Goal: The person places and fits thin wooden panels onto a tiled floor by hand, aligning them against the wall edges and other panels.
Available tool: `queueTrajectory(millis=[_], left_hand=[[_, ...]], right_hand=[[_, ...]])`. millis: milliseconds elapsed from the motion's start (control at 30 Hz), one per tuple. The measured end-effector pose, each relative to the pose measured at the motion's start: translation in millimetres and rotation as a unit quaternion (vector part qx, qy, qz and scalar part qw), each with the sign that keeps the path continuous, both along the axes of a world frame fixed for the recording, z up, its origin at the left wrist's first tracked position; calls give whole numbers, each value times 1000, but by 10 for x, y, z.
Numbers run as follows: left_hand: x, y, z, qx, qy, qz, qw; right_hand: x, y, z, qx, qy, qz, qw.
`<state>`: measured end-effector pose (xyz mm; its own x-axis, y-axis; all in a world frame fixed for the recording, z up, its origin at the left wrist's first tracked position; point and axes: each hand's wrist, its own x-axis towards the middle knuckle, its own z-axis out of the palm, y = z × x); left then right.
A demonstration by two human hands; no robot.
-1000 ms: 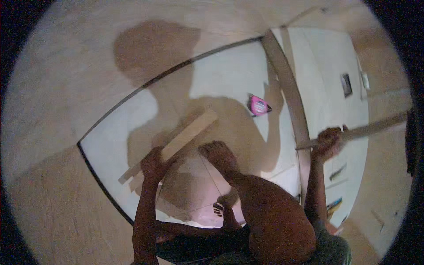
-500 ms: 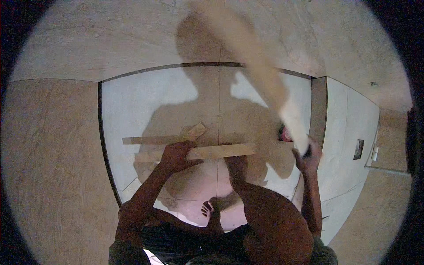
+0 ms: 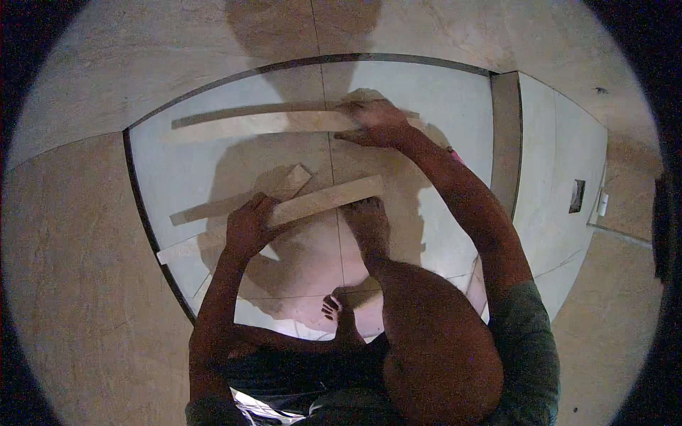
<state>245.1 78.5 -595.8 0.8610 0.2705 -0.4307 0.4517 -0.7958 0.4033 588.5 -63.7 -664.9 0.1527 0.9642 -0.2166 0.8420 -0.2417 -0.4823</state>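
My left hand is closed around a long pale tile strip, which slants up to the right across the white floor panel. My right hand reaches to the far side and grips a second tile strip near its right end. That strip runs left, roughly level, with a dark shadow along its far edge. Beyond my left hand lies a short strip piece, set at an angle. My bare foot is close to the near strip's right end; whether they touch I cannot tell.
A dark frame edge borders the white panel. On the right stands a white side surface with a dark rectangular opening. A small pink thing peeks out behind my right forearm. Stone-patterned surfaces surround the panel.
My right hand has swung from the right to the far middle, bringing its strip from a steep slant to nearly level. The near strip now tilts more, its right end higher. The view has shifted.
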Motion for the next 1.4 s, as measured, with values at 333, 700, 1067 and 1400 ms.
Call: queueTrajectory(millis=[333, 700, 1067, 1400], left_hand=[[50, 92, -90, 4, -26, 11, 1000], [314, 75, -121, 41, -57, 7, 998], [1317, 108, -401, 100, -187, -11, 977], [1579, 213, -600, 44, -167, 24, 985]], right_hand=[[-15, 55, -154, 119, -51, 59, 990], [-148, -353, 41, 153, -85, -52, 983], [600, -1290, 181, 12, -12, -178, 984], [686, -1088, 250, 58, -26, -159, 985]])
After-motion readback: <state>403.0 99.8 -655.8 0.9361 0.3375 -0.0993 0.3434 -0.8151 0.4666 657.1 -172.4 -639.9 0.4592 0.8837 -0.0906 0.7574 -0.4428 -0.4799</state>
